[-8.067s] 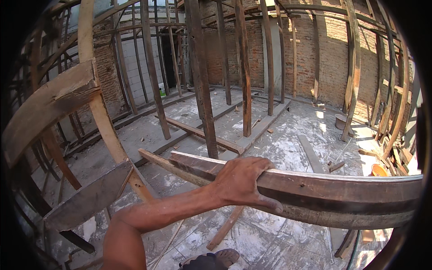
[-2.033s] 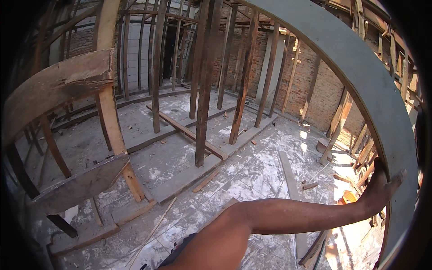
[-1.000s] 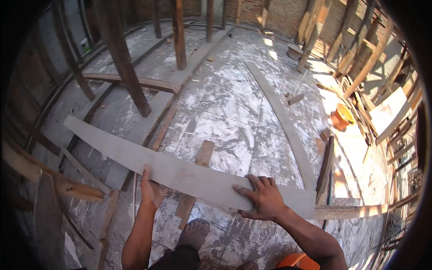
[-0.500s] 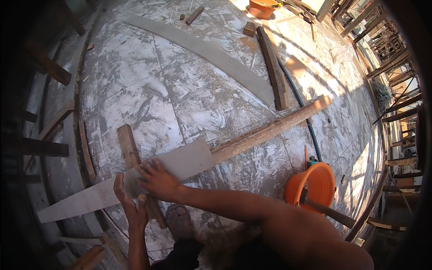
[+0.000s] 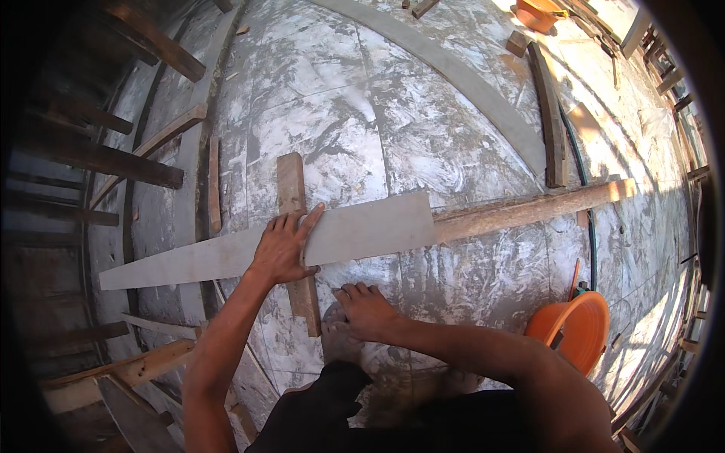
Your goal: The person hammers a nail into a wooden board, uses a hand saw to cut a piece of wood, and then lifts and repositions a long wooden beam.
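Note:
A long thin grey board [image 5: 370, 230], narrowing toward the left, lies across a short wood block [image 5: 290, 181] on the floor. My left hand [image 5: 283, 249] grips the board across its width above the block, fingers over the far edge and thumb at the near edge. A long timber [image 5: 536, 211] extends to the right from the board's wide end; whether it runs under the board is hidden. My right hand [image 5: 368, 313] is over my foot [image 5: 340, 340], short of the board's near edge. Its fingers are slightly bent and apart, with nothing visible in them.
An orange bucket [image 5: 581, 332] lies tipped to my right, near a dark hose [image 5: 591, 241]. Farther off are a long grey strip [image 5: 453, 79], a dark beam [image 5: 550, 121] and an orange basin [image 5: 538, 15]. Several timbers [image 5: 143, 162] jut in at left.
My right hand has left the board and moved back over my foot. My left hand has come forward from the near edge onto the board. The view has shifted left.

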### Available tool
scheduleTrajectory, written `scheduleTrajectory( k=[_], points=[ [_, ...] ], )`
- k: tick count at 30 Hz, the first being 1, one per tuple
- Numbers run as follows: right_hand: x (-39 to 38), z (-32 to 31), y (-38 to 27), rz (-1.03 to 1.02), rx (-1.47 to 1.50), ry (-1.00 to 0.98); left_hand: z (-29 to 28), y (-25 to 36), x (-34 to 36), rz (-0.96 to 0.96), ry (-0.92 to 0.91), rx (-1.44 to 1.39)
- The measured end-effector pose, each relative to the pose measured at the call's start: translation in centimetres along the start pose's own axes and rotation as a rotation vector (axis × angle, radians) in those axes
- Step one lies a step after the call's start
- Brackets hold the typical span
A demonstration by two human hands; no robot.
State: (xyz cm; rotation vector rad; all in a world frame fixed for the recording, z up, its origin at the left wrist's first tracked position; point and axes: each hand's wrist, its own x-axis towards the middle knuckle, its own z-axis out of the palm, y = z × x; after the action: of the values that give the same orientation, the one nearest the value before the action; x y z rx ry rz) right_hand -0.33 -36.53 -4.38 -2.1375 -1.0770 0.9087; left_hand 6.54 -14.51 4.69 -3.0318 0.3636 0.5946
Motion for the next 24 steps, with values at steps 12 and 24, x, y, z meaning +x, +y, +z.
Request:
scheduleTrajectory(
  k=[12,24],
  points=[
    [11.9,7.3,-0.5,0.488,0.814,0.589,-7.5,-0.2,0.4,-0.034,0.144,-0.134],
    [11.7,7.9,-5.0,0.599,0.213,0.46,-11.4,0.5,2.4,-0.018,0.238,-0.194]
  ],
)
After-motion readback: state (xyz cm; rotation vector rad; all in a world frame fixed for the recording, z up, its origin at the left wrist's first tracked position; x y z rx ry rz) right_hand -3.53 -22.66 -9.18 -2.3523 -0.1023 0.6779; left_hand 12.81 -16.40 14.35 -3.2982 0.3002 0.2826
